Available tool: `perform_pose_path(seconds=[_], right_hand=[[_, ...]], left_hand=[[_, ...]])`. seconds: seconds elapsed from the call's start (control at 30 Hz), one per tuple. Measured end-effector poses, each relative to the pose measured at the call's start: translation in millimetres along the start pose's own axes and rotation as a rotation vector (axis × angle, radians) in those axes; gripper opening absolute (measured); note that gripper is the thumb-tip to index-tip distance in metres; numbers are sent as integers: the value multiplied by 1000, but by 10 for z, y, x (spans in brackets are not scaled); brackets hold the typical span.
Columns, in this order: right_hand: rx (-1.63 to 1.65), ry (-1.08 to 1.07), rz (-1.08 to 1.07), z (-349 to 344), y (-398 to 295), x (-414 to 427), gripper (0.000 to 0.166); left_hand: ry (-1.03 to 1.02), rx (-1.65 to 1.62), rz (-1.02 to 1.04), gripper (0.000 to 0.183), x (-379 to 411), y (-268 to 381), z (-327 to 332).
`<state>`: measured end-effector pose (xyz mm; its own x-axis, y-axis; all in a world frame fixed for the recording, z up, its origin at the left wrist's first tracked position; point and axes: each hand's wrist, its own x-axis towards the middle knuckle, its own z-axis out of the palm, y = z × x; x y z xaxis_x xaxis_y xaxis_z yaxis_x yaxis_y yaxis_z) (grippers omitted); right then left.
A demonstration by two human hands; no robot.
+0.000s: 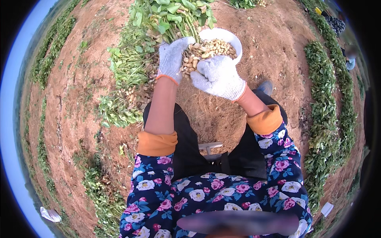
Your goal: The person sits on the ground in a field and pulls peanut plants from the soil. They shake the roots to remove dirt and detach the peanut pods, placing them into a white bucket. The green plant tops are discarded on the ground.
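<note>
My left hand (174, 58), in a whitish knit glove with an orange cuff edge, is closed around the lower stems of a leafy peanut plant (178, 17). Peanut pods (190, 63) hang at its root end, between my two hands. My right hand (218, 76), gloved alike, has its fingers curled against these pods at their right side; whether a pod is inside the fingers is hidden. Just beyond it, a white bowl (238, 49) on the soil holds many loose peanuts (220, 47). The roots and pods partly cover the bowl's near left rim.
Pulled peanut plants (131, 68) lie in a heap left of my left hand. A shoe (265, 87) stands beyond my right knee. Part of a small stool (209, 146) shows between my legs. Crop rows (321, 104) run at right, where other people (335, 23) are at work.
</note>
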<state>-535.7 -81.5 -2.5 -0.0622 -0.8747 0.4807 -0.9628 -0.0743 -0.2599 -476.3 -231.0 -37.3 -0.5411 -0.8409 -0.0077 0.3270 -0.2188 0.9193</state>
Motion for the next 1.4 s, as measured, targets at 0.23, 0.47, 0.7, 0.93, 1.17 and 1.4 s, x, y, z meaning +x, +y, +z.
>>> perform_pose_path(seconds=[0.23,0.47,0.7,0.93,1.17,1.4], right_hand=[[494,-38,-101,-101,-327,-121,21],[-190,270,409,-100,474,-79,27],[165,111,298,160,149,-30,24],[198,-31,402,219,236,-21,26],[372,-156,47,-159,-480,-112,17],[-153,306,377,-59,498,-139,25]], left_hand=[[141,-181,-105,64,256,72,-380],[158,13,17,32,143,54,-237],[106,94,-24,27,-9,-25,-36],[-9,84,-13,68,-41,-40,50],[232,62,165,62,270,-131,-190],[204,30,39,19,240,-107,-223]])
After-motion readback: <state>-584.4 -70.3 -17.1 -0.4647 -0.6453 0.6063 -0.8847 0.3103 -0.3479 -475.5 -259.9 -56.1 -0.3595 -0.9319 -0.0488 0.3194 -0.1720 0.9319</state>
